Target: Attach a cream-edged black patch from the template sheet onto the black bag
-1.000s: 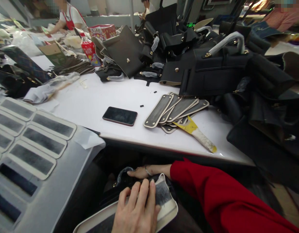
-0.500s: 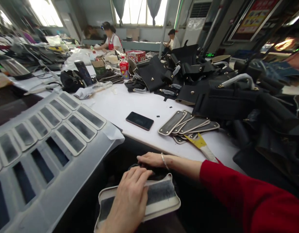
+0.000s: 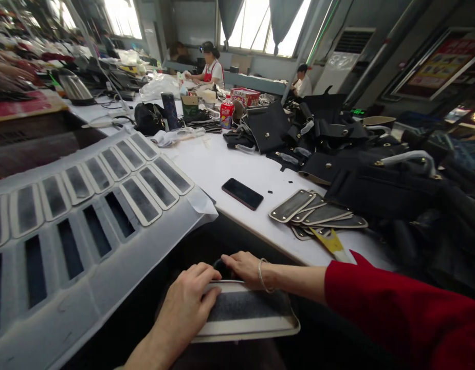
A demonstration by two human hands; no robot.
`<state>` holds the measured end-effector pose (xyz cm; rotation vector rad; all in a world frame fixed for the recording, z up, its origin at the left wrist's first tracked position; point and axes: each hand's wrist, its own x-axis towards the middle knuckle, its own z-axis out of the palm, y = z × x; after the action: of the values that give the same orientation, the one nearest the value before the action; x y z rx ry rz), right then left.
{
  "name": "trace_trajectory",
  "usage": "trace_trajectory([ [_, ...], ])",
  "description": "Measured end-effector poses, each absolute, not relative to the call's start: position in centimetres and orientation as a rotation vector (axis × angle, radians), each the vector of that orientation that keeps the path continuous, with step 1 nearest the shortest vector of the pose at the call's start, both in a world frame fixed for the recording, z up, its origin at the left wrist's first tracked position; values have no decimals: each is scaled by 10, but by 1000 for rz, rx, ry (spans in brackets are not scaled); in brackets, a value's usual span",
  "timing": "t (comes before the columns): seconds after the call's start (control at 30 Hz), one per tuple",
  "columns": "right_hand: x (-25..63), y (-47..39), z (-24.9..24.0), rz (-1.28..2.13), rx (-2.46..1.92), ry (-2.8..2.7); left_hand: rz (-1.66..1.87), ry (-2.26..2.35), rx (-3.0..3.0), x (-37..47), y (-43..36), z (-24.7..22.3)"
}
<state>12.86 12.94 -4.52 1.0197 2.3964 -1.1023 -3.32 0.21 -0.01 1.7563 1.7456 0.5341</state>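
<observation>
In my lap lies a bag panel (image 3: 253,307) with a cream border and a dark middle strip. My left hand (image 3: 193,295) grips its left part, thumb on the upper face and fingers bent over the far edge. At that same far edge, my right hand (image 3: 243,267) is closed with its fingers curled down. What sits in the right fingers is dark and mostly hidden. Beneath the panel it is too dark to make out more.
On the left, a sheet-covered board (image 3: 87,298) carries rows of similar panels. A phone (image 3: 242,193), a fanned stack of riveted strips (image 3: 318,210) and a yellow-ended tool (image 3: 332,242) lie on the white table. Black bags (image 3: 338,149) are heaped at right. Co-workers sit farther back.
My right hand has come nearer, onto the panel's far edge. My left hand has slid left from the panel's middle, baring more of the dark strip. The view has turned left.
</observation>
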Motion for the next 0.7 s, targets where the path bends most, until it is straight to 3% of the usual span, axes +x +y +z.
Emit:
trace_trajectory([
  [0.2,129,121,-37,-733,787,2550,655,1671,1691,-39,0,-2],
  [0.4,122,113,-41,-607,864,2574,850,1515,1316,-67,1,-5],
  [0.7,116,108,-33,-668,1031,2542,807,1391,599,-81,-3,-110],
])
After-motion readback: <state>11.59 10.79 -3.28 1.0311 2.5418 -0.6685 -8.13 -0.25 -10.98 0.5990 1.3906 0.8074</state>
